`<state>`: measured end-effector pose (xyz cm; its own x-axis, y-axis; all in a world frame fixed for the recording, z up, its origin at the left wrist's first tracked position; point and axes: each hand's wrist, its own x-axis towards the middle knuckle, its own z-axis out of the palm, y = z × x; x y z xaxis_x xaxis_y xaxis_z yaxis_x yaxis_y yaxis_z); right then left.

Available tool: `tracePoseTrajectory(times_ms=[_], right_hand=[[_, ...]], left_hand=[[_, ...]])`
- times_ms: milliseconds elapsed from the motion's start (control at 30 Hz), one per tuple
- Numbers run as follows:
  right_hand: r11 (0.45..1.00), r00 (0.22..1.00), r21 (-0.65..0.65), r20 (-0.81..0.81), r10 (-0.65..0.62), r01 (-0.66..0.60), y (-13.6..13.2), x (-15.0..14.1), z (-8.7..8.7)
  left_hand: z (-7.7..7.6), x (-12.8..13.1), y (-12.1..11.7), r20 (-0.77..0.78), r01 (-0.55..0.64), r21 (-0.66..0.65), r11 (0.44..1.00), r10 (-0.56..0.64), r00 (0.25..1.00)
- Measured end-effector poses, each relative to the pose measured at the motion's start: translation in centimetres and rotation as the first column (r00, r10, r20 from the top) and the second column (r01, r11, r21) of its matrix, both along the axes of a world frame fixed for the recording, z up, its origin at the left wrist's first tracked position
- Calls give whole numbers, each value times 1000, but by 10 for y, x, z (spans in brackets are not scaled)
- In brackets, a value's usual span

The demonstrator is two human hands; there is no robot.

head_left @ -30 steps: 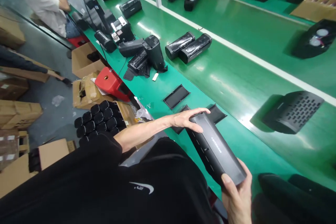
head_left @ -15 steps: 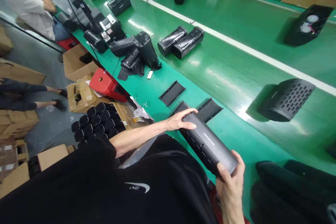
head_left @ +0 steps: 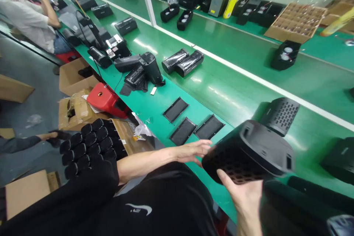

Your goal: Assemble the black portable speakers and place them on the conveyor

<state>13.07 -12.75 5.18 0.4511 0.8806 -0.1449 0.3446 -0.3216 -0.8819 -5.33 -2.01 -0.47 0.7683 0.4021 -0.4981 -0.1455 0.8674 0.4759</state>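
Fingers: the fingers (head_left: pixel 197 148) of the left hand (head_left: pixel 188 153) were spread open and gripped nothing, their tips at the edge of the housing, too blurred to tell touching from just apart.
Right hand: the right hand (head_left: pixel 245 201) was closed under a black perforated housing (head_left: pixel 249 153), its thumb lying up against the holed end.
Housing: it rested in the right palm, tilted, just past the left fingertips and over the edge of the bench, with its grid of holes turned down toward the person.
Panels: three black mesh panels (head_left: pixel 183 131) lay flat and separate on the green workbench (head_left: pixel 212 108), just beyond the left fingertips, none of them fitted to anything.
Progress: the panels were off the housing in hand, as far as its visible faces showed; its far side was hidden, so what was fitted there could not be told.
Farther from the fingers: two carbon-patterned cylindrical shells (head_left: pixel 182 62) lay side by side on the bench, near an opened black unit (head_left: pixel 151 68) with loose parts around it.
Left of the fingers: a carton held rows of black rounded cylinders (head_left: pixel 88 143), beside a red plastic casing (head_left: pixel 103 99), and a seated co-worker (head_left: pixel 30 22) was well away along the bench.
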Motion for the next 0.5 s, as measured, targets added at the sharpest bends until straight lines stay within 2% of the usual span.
tracePoseTrajectory(times_ms=[33, 100, 133, 200, 233, 267, 300, 367, 433, 500], right_hand=[[999, 996, -43, 88, 19, -15, -5, 5, 5], [978, 944, -178, 289, 161, -112, -17, 13, 12], [952, 897, -248, 354, 263, -182, -23, 15, 13], [895, 816, -339, 403, 416, -289, -35, 15, 8], [874, 798, -361, 391, 459, -326, -41, 14, 4], [859, 799, -369, 357, 484, -355, -47, 14, -1], [852, 819, -370, 303, 487, -370, -54, 15, -6], [875, 897, -360, 178, 405, -324, -70, 18, -14], [911, 971, -355, 29, 236, -211, -86, 22, -18], [927, 992, -363, -107, 65, -100, -97, 20, -18]], left_hand=[[6, -7, 8, -71, 7, 88, 996, -1, 998], [22, -21, 23, -108, 6, 291, 957, 27, 994], [29, -26, 29, -116, 46, 411, 910, 3, 993], [40, -32, 32, -202, 199, 593, 780, -95, 975], [42, -34, 30, -267, 278, 628, 727, -135, 954], [42, -36, 26, -319, 335, 629, 701, -160, 934], [40, -38, 20, -350, 362, 612, 703, -169, 921], [33, -45, 8, -347, 337, 564, 754, -153, 925], [24, -53, 0, -315, 265, 528, 807, -104, 943], [18, -60, -4, -301, 221, 509, 832, -69, 951]])
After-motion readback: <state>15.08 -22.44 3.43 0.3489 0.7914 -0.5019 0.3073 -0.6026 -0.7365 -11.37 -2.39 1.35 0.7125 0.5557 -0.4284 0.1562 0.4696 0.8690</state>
